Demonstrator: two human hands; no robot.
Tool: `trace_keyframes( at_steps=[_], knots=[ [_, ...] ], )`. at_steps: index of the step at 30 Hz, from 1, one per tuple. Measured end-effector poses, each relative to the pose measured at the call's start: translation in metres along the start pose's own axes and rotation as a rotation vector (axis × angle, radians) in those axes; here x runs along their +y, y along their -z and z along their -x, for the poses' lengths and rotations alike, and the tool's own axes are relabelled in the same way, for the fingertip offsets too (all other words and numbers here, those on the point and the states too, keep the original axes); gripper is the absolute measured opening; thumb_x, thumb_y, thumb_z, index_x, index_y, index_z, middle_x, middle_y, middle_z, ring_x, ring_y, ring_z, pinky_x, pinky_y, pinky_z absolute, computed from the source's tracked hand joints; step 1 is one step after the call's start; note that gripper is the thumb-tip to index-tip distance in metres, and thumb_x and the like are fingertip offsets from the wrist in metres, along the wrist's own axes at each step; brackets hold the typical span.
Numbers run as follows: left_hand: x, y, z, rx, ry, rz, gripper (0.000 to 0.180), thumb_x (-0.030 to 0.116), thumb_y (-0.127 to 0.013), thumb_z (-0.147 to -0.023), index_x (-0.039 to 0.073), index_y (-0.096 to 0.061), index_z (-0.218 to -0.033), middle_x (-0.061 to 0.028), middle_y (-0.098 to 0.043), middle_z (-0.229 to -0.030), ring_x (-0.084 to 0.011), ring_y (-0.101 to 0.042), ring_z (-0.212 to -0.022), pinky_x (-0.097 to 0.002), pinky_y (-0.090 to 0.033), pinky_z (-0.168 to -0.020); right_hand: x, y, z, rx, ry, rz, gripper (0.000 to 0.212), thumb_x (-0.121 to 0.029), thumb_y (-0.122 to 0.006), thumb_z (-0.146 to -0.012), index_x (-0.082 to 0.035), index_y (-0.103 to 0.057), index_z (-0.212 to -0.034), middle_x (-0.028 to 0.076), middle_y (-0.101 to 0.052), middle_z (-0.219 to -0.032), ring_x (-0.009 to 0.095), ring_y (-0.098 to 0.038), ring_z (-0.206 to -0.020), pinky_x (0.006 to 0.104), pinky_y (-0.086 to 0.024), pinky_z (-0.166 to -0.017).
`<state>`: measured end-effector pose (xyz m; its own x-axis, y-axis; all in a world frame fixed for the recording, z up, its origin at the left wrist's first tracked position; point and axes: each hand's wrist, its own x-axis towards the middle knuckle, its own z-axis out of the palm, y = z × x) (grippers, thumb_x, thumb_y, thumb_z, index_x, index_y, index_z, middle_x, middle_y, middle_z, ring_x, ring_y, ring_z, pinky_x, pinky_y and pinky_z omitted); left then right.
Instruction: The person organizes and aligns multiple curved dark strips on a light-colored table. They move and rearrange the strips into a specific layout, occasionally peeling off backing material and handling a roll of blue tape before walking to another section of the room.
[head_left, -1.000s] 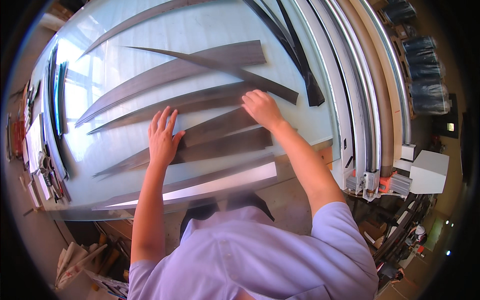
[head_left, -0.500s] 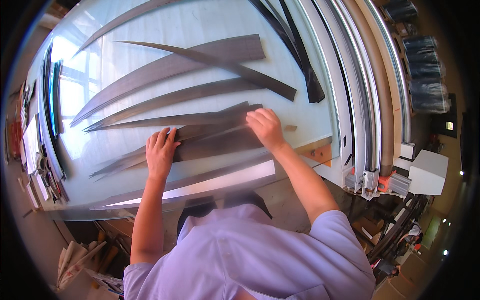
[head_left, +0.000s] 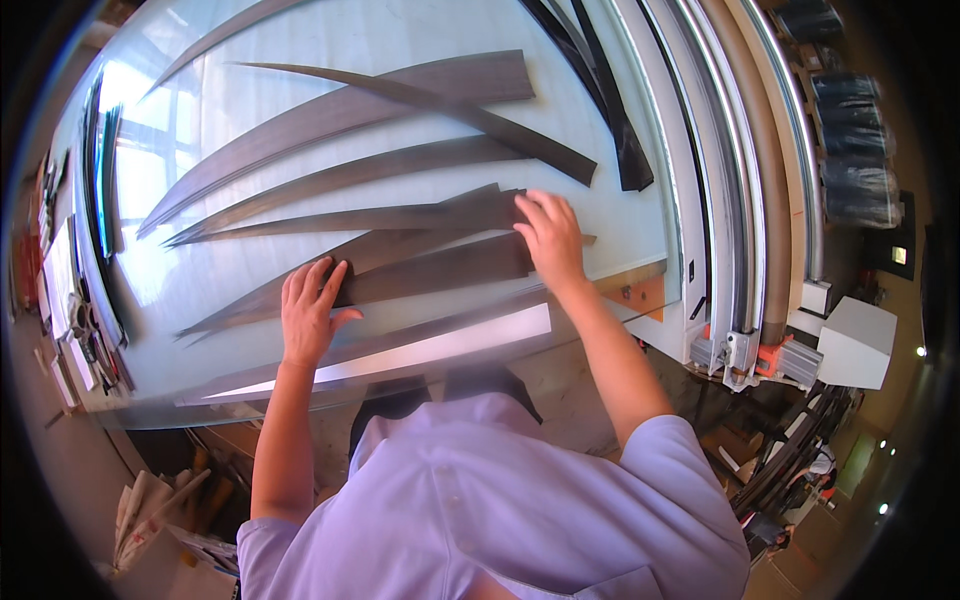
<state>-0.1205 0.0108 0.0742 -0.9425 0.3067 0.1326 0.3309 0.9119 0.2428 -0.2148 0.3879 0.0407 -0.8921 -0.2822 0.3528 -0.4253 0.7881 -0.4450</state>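
Observation:
My left hand [head_left: 313,312] lies palm down, fingers spread, with its fingertips on a dark, tapered, curved strip of thin sheet material [head_left: 440,275] near the table's front edge. My right hand [head_left: 550,238] is at the wide right ends of this and an overlapping strip [head_left: 405,218]. Its fingertips touch the upper strip's end, and its thumb, apart from the fingers, is by the lower one. Farther back lie a similar curved strip [head_left: 360,175], a broader one [head_left: 330,128], and a narrow strip [head_left: 430,103] crossing over it.
The glass-like tabletop [head_left: 625,235] carries black strips [head_left: 625,150] at the far right and a long, pale-faced strip [head_left: 450,345] along the front. Metal rails [head_left: 715,150] with a motor unit [head_left: 775,360] border the right side. Scissors [head_left: 82,318] lie at the left edge.
The front strips have shifted apart, showing more of each one. My right hand's thumb and fingers have spread from a pinch. The whole view has tilted slightly, moving the table upward.

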Motion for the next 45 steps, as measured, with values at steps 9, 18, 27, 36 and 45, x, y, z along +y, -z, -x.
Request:
trace_keyframes(
  at_steps=[9,18,27,36,45],
  knots=[
    [0.020,-0.021,-0.088,0.175,0.097,0.103,0.053,0.012,-0.075,-0.084,0.016,-0.062,-0.136,-0.0084,-0.061,-0.131,-0.0335,-0.054,-0.123,-0.0501,-0.036,-0.111,0.020,0.019,-0.024,-0.227,-0.121,-0.243,0.012,-0.009,-0.076,-0.079,-0.003,-0.070,-0.087,0.012,-0.063,-0.084,0.032,-0.063,-0.079,0.0390,-0.051,-0.070],
    [-0.022,-0.036,-0.127,-0.013,0.232,0.369,0.015,0.012,-0.074,-0.084,0.010,-0.072,-0.099,-0.0110,-0.071,-0.087,-0.0332,-0.063,-0.094,-0.0413,-0.040,-0.096,0.014,0.019,-0.057,-0.072,-0.718,-1.068,0.013,-0.007,-0.075,-0.090,0.004,-0.068,-0.093,0.004,-0.067,-0.079,0.011,-0.063,-0.074,0.0287,-0.051,-0.065],
    [-0.037,-0.022,-0.144,-0.234,0.355,0.469,0.023,0.019,-0.072,-0.089,-0.002,-0.071,-0.099,-0.0202,-0.071,-0.088,-0.0392,-0.067,-0.084,-0.0437,-0.050,-0.082,0.013,0.009,-0.059,-0.119,-0.783,-1.039,0.017,-0.012,-0.074,-0.092,0.003,-0.066,-0.087,0.011,-0.068,-0.075,0.012,-0.064,-0.060,0.0250,-0.050,-0.051],
    [-0.051,-0.019,-0.122,-0.068,0.240,0.245,0.011,0.012,-0.071,-0.085,0.006,-0.069,-0.094,-0.0114,-0.070,-0.092,-0.0313,-0.063,-0.097,-0.0426,-0.038,-0.101,0.087,0.009,-0.047,0.228,-0.204,0.181,0.018,-0.013,-0.075,-0.089,-0.002,-0.072,-0.104,0.013,-0.072,-0.084,0.025,-0.069,-0.078,0.0372,-0.053,-0.069],
    [0.030,-0.008,-0.120,0.217,-0.011,0.131,0.012,-0.002,-0.071,-0.077,0.008,-0.065,-0.082,-0.0058,-0.064,-0.128,-0.0311,-0.054,-0.126,-0.0466,-0.035,-0.110,0.066,0.037,-0.056,-0.062,-0.452,-0.374,0.012,-0.008,-0.074,-0.085,0.001,-0.072,-0.092,0.012,-0.071,-0.086,0.025,-0.065,-0.071,0.0324,-0.051,-0.067]
  ],
)
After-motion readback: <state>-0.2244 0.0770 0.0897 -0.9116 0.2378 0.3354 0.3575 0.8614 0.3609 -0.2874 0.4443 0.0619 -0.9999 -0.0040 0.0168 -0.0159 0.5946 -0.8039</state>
